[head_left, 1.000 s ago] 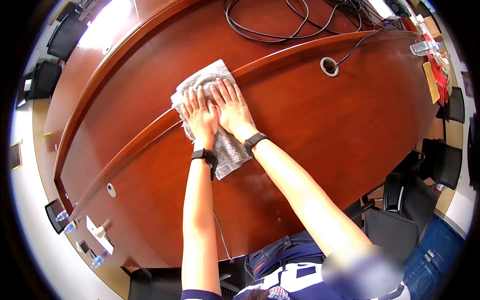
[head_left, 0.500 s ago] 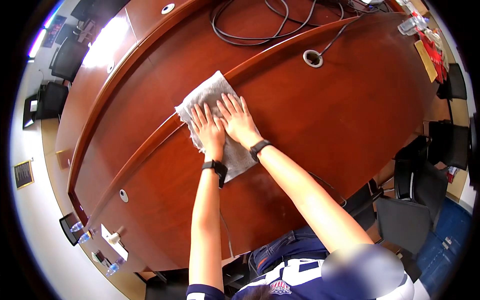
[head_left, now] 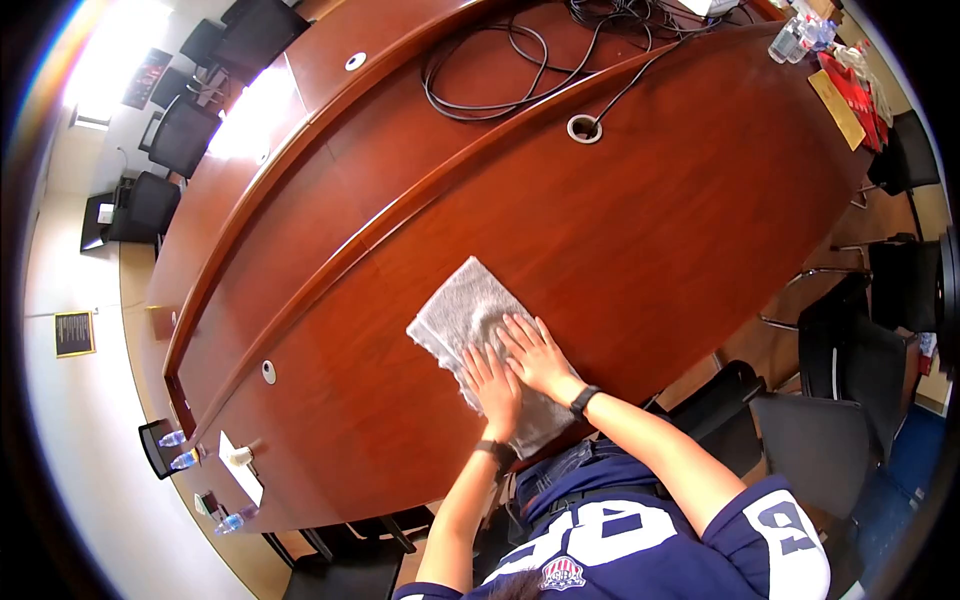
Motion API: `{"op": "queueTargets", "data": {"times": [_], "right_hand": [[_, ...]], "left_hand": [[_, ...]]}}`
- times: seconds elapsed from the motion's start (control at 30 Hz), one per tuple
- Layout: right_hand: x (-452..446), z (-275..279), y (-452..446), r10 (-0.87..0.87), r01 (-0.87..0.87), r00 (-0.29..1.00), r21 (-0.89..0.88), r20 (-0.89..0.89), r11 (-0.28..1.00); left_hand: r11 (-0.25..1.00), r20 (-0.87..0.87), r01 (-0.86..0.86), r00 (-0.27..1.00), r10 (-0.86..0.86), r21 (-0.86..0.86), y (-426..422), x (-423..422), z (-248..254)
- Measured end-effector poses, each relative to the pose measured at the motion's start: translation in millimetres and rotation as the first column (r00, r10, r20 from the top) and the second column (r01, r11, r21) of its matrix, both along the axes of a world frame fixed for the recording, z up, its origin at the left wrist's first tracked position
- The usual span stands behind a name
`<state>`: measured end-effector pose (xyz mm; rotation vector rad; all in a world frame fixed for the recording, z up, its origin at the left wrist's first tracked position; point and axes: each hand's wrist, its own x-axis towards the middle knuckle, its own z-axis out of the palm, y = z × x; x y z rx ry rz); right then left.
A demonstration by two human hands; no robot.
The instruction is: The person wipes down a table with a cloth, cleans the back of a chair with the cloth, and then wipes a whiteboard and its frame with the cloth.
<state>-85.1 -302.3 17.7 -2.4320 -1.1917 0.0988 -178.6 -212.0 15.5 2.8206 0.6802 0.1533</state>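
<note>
Both hands lie open, palms down and fingers stretched out, pressed flat on one gray cloth without gripping it. The left hand sits slightly nearer the body than the right hand, and the thumbs are close together. A dark band circles the right wrist and another the left.

The cloth is spread on the near part of the reddish-brown desk, reaching past the fingertips toward 11 o'clock; its opposite end comes close to the person's waist, at 5 o'clock.

From the hands, a round cable hole with a pale rim is set in the desk between 12 and 1 o'clock, a black cable running into it. Past a raised ledge, looped black cables lie at 12. Clear bottles stand at 1 o'clock, with a tan envelope and red material between 1 and 2. A second round fitting is at 9; between 8 and 9 are a white sheet and more bottles. Dark chairs stand beside the desk between 3 and 4 o'clock.
</note>
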Motion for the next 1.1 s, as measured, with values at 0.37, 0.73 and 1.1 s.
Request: {"op": "queueTargets", "data": {"times": [0.37, 0.73, 1.1], "right_hand": [[32, -4, -77, 0.039, -0.039, 0.999, 0.006, 0.027, 0.999], [105, -24, -267, -0.612, 0.622, 0.783, -0.133, 0.108, 0.772], [18, -31, -264, -0.532, 0.539, 0.841, -0.238, 0.098, 0.808]], "left_hand": [[0.991, -0.241, 0.093, 0.964, -0.113, -0.091, -63, 30, -4], [0.723, 0.279, 0.689, 0.704, -0.653, -0.049, -221, 201, -16], [0.707, 0.274, 0.690, 0.718, -0.640, -0.157, -206, 73, -16]]}}
